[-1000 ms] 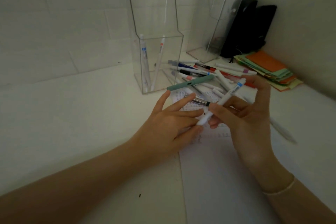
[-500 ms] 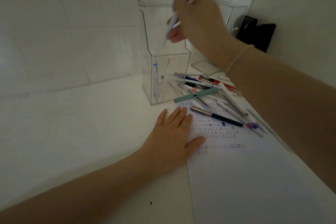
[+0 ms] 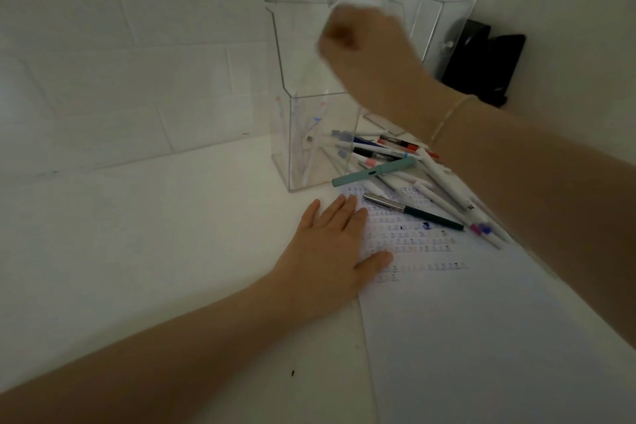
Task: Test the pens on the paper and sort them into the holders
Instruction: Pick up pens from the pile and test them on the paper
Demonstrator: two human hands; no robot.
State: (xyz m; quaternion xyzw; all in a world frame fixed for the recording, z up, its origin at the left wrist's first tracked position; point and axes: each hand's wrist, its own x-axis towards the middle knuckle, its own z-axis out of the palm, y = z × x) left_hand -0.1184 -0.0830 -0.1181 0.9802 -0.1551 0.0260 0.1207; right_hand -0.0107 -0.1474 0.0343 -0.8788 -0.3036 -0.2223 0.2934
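desk left free; pens crowd rt

The paper lies on the table, toward five o'clock; the pile of pens rests on its far end, at one o'clock; the near holder stands just left of the pile, at twelve o'clock, with pens inside; the second holder stands behind it, toward one o'clock, against the wall.
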